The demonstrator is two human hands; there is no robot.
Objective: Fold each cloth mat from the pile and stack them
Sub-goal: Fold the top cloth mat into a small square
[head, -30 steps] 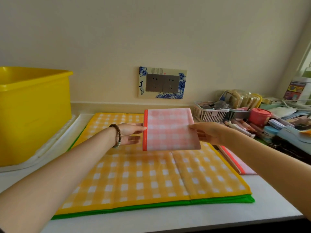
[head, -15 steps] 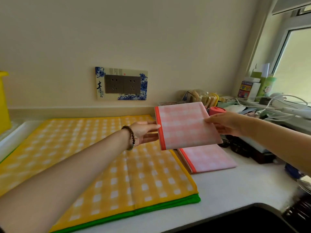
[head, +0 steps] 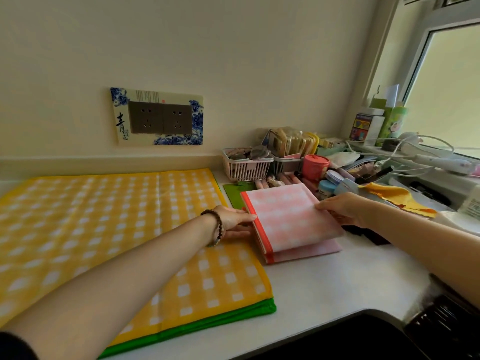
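**Second pink mat about to go on stack**

Left: yellow mat [head: 104,229] spread flat on counter [head: 324,287], unfolded. Green mat [head: 265,309] under it, only near edge showing. Both judged yet to fold; more beneath not visible.

Centre: left hand [head: 233,222], bracelet [head: 218,227] on wrist, clamped on orange-bound left edge of pink mat [head: 291,219], thumb on top, fingers below. Pink mat folded, held tilted, low over lower pink mat [head: 311,252]. Lower one folded, flat on counter, just right of yellow mat. Orange edges of the two nearly lined up; touching or not, cannot tell.

Right: right hand [head: 345,209] pinching pink mat's right edge, thumb on top.

Far right: basket [head: 246,170], jar [head: 315,166] and clutter along wall, beyond stack.

Progress, judged: one mat folded and stacked, second folded and about to be set down, at least two left. Next, likely: lower, square edges, let go, then on to yellow mat.
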